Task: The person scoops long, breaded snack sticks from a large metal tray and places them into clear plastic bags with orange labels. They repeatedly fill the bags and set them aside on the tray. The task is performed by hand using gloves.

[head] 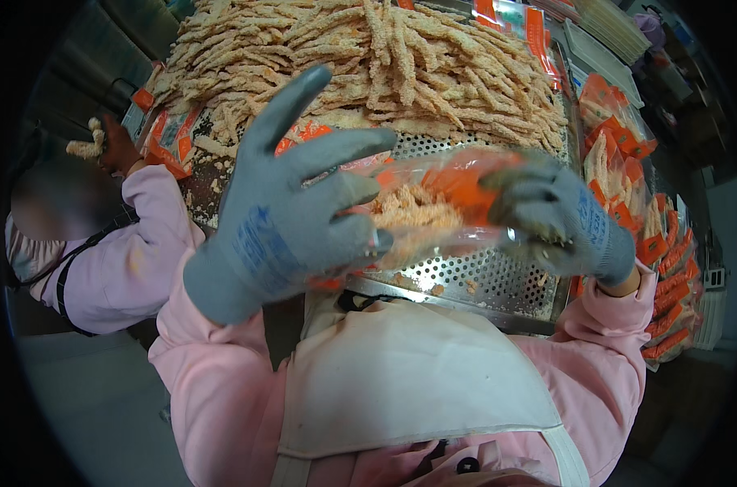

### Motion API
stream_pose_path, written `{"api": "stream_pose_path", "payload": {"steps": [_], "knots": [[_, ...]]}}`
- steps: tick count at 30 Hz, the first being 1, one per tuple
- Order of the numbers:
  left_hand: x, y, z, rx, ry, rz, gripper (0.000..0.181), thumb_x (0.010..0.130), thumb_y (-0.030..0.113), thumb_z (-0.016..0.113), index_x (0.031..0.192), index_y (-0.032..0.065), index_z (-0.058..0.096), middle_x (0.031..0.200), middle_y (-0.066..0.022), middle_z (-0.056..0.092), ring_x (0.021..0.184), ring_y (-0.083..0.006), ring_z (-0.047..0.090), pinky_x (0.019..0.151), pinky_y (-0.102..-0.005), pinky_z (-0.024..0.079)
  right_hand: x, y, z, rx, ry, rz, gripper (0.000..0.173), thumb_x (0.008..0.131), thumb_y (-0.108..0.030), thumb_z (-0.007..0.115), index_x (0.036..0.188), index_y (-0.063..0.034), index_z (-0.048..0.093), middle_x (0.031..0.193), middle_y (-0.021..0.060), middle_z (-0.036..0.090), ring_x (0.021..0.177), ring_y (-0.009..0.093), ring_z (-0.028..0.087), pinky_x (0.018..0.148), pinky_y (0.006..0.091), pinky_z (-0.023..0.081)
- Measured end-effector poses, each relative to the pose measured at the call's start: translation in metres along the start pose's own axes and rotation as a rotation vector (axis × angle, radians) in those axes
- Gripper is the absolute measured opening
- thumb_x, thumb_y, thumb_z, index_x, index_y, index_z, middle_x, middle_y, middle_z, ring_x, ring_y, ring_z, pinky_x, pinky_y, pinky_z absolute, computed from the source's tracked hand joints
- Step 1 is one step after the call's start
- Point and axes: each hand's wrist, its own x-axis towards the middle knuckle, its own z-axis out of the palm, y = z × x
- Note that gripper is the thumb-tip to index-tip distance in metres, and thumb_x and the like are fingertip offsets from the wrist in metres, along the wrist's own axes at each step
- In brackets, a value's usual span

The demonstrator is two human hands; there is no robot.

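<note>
My left hand (301, 201), in a grey glove, is raised with thumb and index finger spread; its lower fingers are at the near end of a clear and orange plastic bag (441, 176). Breaded strips (414, 210) show inside the bag. On the bag's right end, my gloved right hand (545, 213) has its fingers curled around the plastic, with crumbs on the glove; motion blurs it. The bag is above a perforated metal tray (490, 280). Whether the left fingers grip the bag or only touch it, I cannot tell. Beyond lies a large pile of breaded strips (368, 67).
Filled orange and clear bags (673, 274) line the right side. More bags lie at the tray's back right (536, 36) and at its left edge (167, 137). A co-worker's gloved hand (121, 146) holds breaded pieces (88, 143) at left. Plastic trays (606, 61) stand back right.
</note>
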Motion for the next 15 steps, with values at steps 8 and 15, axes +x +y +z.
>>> {"api": "stream_pose_path", "payload": {"steps": [8,15], "knots": [[-0.060,0.067,0.016,0.094,-0.339,0.026,0.015,0.085,0.030,0.071,0.084,0.0149,0.068,0.099,0.0027,0.071,0.113,-0.0097,0.064,0.107,-0.0595,0.037,0.041,0.095,0.122,0.895,0.047,0.479,0.030,0.095,-0.017,0.063,0.122,-0.0040,0.063,0.119,0.0125,0.066,0.111,0.020,0.063,0.102,0.0363,0.048],[-0.075,0.065,0.021,-0.076,-0.263,-0.094,0.014,0.080,0.026,0.077,0.077,0.0167,0.066,0.096,0.0044,0.069,0.111,-0.0139,0.067,0.098,-0.0641,0.042,0.099,0.126,0.259,-0.337,-0.342,0.152,0.042,0.084,-0.026,0.071,0.123,-0.0166,0.060,0.116,0.0095,0.062,0.118,0.028,0.056,0.113,0.0450,0.034]]}}
